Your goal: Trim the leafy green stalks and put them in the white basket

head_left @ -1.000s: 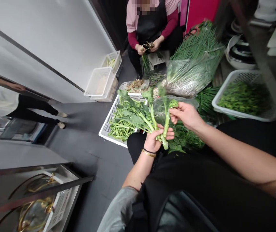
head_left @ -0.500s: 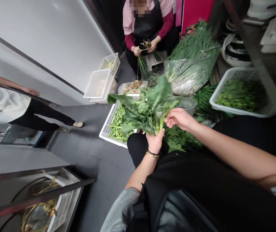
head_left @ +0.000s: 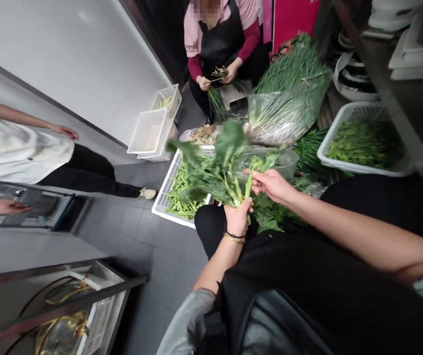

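Observation:
My left hand (head_left: 238, 217) is closed around the stems of a bunch of leafy green stalks (head_left: 214, 170), held upright over my lap. My right hand (head_left: 268, 183) pinches one stalk with a small floret top (head_left: 261, 165) at the right side of that bunch. Below the bunch lies a white perforated tray (head_left: 165, 190) with trimmed green stems in it. A pile of loose green leaves (head_left: 270, 214) lies beside my knee.
A seated person in a black apron (head_left: 220, 44) trims greens opposite me. A person in white (head_left: 29, 148) walks past at left. A bagged bundle of chives (head_left: 288, 98), a white basket of greens (head_left: 363, 143), empty white baskets (head_left: 150, 133) and a steel cart (head_left: 66, 301) surround me.
The bunch was raised and turned upright in my left hand. My right hand shifted its pinch along a stalk. The person in white walked further in from the left.

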Demonstrator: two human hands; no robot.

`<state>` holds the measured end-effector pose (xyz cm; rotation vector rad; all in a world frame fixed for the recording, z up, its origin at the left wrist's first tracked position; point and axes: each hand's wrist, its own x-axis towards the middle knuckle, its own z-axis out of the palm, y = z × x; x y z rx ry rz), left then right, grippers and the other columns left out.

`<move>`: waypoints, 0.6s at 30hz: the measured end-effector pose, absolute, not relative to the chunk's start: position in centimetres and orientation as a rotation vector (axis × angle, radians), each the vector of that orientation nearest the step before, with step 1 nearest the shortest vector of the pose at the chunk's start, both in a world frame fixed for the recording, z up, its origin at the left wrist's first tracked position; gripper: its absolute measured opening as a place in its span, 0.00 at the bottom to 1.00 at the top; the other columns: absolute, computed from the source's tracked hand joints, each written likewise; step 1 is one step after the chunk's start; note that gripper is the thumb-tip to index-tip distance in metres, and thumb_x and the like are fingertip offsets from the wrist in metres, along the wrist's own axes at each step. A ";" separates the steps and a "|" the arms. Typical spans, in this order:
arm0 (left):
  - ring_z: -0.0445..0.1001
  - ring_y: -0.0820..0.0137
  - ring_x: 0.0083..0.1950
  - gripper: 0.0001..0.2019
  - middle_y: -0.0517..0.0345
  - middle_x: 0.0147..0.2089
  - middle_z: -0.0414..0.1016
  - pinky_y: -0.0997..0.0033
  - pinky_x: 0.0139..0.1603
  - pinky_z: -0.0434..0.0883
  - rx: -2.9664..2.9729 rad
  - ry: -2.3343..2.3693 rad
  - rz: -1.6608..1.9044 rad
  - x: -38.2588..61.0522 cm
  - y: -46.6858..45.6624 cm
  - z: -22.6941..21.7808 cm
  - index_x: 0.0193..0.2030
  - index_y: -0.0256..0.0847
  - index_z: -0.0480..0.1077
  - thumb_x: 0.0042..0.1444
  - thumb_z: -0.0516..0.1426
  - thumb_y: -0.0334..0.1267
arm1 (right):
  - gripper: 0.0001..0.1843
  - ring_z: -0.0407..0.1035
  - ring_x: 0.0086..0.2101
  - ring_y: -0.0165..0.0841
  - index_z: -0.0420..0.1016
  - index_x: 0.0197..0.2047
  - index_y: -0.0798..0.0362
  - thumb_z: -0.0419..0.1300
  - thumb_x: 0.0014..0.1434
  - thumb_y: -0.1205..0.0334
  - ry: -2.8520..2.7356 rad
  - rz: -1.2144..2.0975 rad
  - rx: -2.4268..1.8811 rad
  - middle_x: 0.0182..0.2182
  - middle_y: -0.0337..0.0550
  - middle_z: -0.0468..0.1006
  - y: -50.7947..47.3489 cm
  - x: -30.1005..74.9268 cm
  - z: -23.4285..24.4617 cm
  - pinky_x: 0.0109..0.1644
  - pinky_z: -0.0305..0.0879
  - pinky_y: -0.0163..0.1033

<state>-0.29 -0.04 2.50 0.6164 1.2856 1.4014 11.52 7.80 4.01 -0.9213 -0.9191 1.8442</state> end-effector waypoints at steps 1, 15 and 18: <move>0.63 0.79 0.17 0.12 0.60 0.20 0.69 0.77 0.19 0.60 0.609 1.264 1.377 -0.2 -0.1 2.6 0.24 0.34 0.67 0.38 0.66 0.35 | 0.21 0.59 0.15 0.23 0.73 0.28 0.58 0.65 0.46 0.45 -0.910 1.834 -0.889 0.15 0.34 0.66 7.4 11.5 3.6 0.19 0.58 0.31; 0.63 0.77 0.17 0.13 0.60 0.20 0.68 0.74 0.21 0.61 0.576 1.113 1.474 1.0 -0.3 2.5 0.26 0.36 0.64 0.39 0.65 0.37 | 0.27 0.71 0.28 0.34 0.79 0.34 0.55 0.57 0.51 0.38 -1.004 1.814 -0.966 0.27 0.46 0.78 3.0 12.5 2.0 0.35 0.69 0.40; 0.61 0.78 0.17 0.13 0.61 0.20 0.67 0.74 0.21 0.60 0.491 0.966 1.350 -0.2 -0.6 3.1 0.28 0.38 0.63 0.41 0.63 0.37 | 0.22 0.71 0.30 0.35 0.80 0.34 0.54 0.64 0.46 0.43 -1.582 1.984 -0.871 0.25 0.42 0.77 4.3 16.2 2.2 0.38 0.68 0.40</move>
